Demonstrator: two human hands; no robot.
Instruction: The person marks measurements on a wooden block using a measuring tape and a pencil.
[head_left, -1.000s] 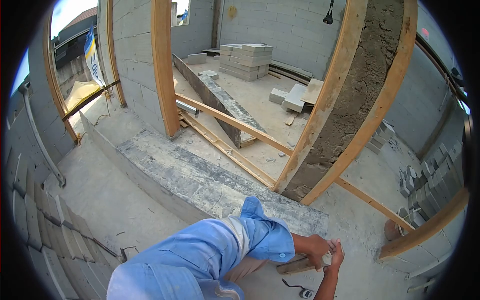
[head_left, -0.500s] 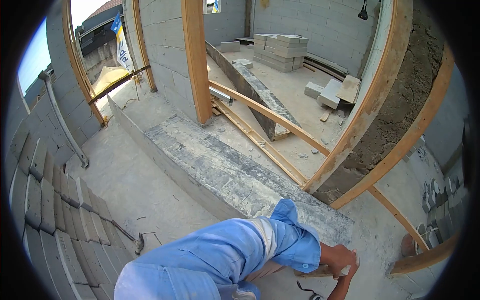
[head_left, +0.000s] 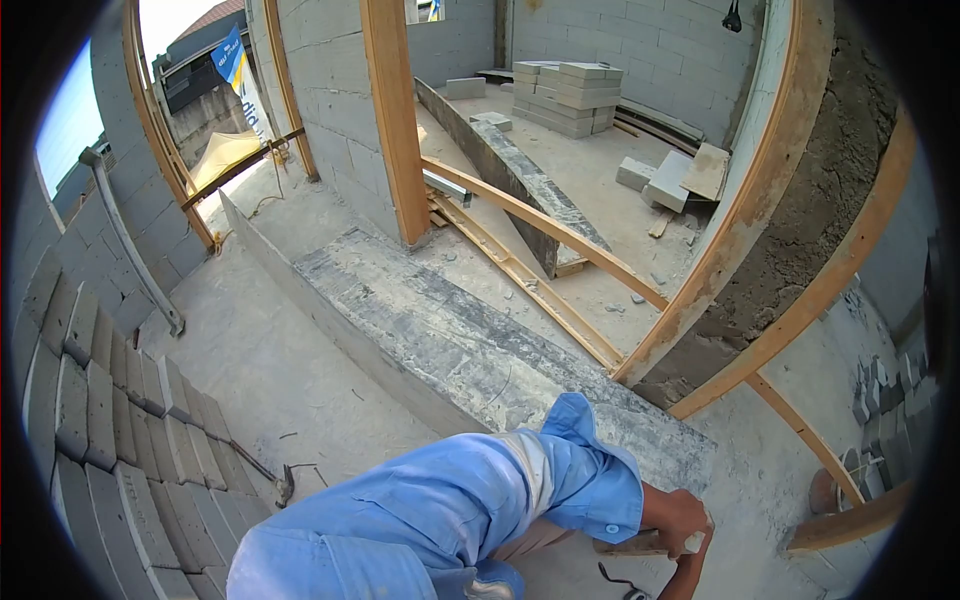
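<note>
My left arm, in a blue sleeve, reaches across the bottom of the view to the lower right. My left hand [head_left: 674, 509] is closed around a small pale object [head_left: 693, 541], just above a short piece of wood [head_left: 632, 546] lying on the floor. My right hand [head_left: 702, 543] comes up from the bottom edge and meets the left hand at that object. Most of the right hand is hidden, so its grip cannot be made out.
A long grey concrete slab [head_left: 430, 330] runs diagonally ahead. Grey blocks [head_left: 100, 400] are stacked at the left, with a hammer [head_left: 278, 487] on the floor beside them. Wooden frame posts [head_left: 395, 120] and a rough mortared column [head_left: 800, 220] stand ahead. A black cord [head_left: 612, 579] lies by my hands.
The view has swung left and down since a second ago, so my joined hands sit lower and further right in the picture. They stay together on the pale object.
</note>
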